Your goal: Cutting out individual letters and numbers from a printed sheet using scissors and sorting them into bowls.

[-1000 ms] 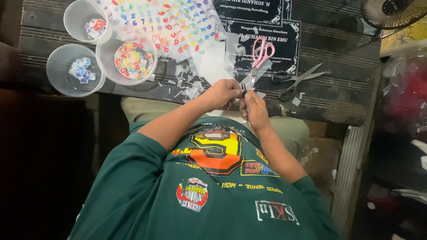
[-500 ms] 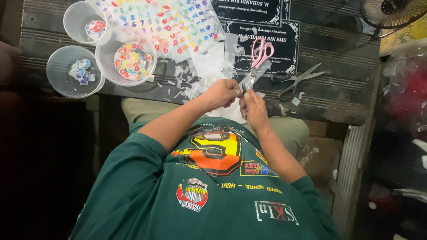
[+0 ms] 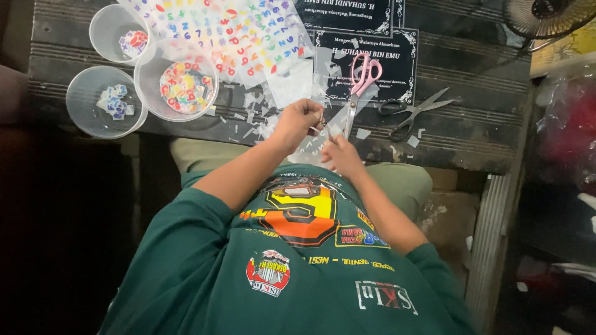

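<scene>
My left hand is curled into a fist at the table's near edge, pinching a small piece of clear plastic film. Just below and to the right, my right hand grips the same film with its fingertips. The two hands almost touch. What the film carries is too small to tell. Pink-handled scissors lie on the table just beyond my hands, blades pointing toward them. A sheet of colourful letter and number stickers lies further back on the left.
Three clear plastic cups holding small colourful pieces stand at the left. Grey scissors lie to the right on the dark slatted table. Black printed plaques, film scraps and a fan are behind.
Both hands have stayed at the table edge, shifting only slightly while working the film between the fingers. Scissors and cups have not moved.
</scene>
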